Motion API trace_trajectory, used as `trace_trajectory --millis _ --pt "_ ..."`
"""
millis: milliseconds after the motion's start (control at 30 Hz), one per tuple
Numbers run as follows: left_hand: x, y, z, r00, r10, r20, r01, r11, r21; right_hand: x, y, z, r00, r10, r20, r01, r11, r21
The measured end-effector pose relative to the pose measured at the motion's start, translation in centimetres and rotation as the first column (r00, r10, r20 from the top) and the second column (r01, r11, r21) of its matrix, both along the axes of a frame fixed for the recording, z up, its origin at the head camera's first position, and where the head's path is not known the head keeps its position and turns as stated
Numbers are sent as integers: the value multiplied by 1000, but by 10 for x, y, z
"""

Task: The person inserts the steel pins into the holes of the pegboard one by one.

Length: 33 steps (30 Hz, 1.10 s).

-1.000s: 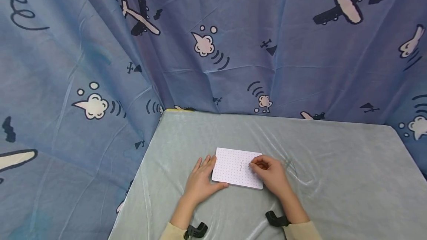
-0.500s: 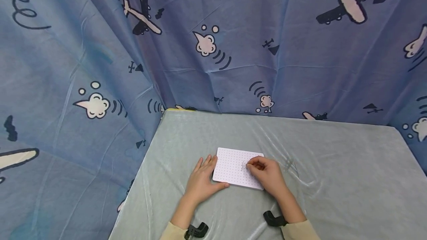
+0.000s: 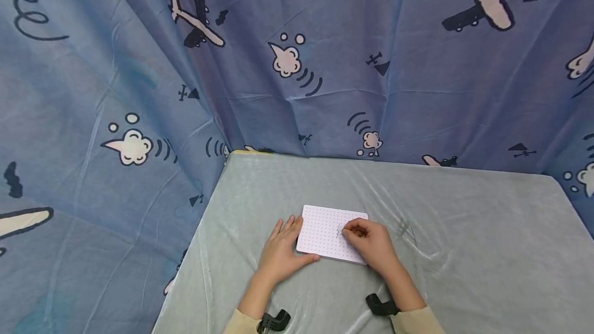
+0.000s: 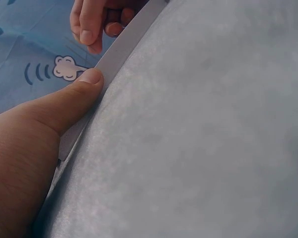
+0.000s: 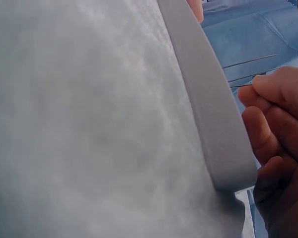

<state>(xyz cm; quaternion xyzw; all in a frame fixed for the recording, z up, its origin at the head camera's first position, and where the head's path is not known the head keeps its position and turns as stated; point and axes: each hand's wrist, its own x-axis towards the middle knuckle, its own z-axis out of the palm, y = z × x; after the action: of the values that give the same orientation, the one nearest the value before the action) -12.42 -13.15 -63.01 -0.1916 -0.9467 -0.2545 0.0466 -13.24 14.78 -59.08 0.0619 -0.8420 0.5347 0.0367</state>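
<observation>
A white board [image 3: 320, 231] with a grid of small dots lies on the table. My left hand [image 3: 280, 254] rests at its left side, fingers straight along the left edge and the thumb [image 4: 84, 87] pressing the near edge. Thumb and index finger of my right hand [image 3: 373, 244] pinch a thin needle [image 5: 242, 86] over the right half of the board. Beside the pinched one, other thin needles [image 5: 251, 61] stand up from the board, showing as fine lines just left of the fingertips in the head view. The remaining right fingers are curled toward the palm.
A pale grey-green cloth [image 3: 478, 241] with creases covers the table. Blue curtains [image 3: 260, 102] printed with planes and clouds hang behind and at the left. Black camera mounts [image 3: 276, 321] sit on both wrists.
My right hand has shifted slightly left over the board, bringing its pinched fingertips closer to the standing needles. The left hand keeps its place on the board.
</observation>
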Motion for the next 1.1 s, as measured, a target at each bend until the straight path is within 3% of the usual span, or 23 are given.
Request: trace_trajectory --millis 400,700,1100 --pt "0 1 1 1000 -6 -7 6 1000 7 2 -2 -2 998 -1 -60 7 995 101" --pt "-1 0 2 1000 -2 16 1 1000 5 1 -2 -4 998 4 -58 5 989 149" --pt "1 1 1 1000 -4 -15 4 1000 2 3 -3 -1 1000 -22 -9 23 993 118"
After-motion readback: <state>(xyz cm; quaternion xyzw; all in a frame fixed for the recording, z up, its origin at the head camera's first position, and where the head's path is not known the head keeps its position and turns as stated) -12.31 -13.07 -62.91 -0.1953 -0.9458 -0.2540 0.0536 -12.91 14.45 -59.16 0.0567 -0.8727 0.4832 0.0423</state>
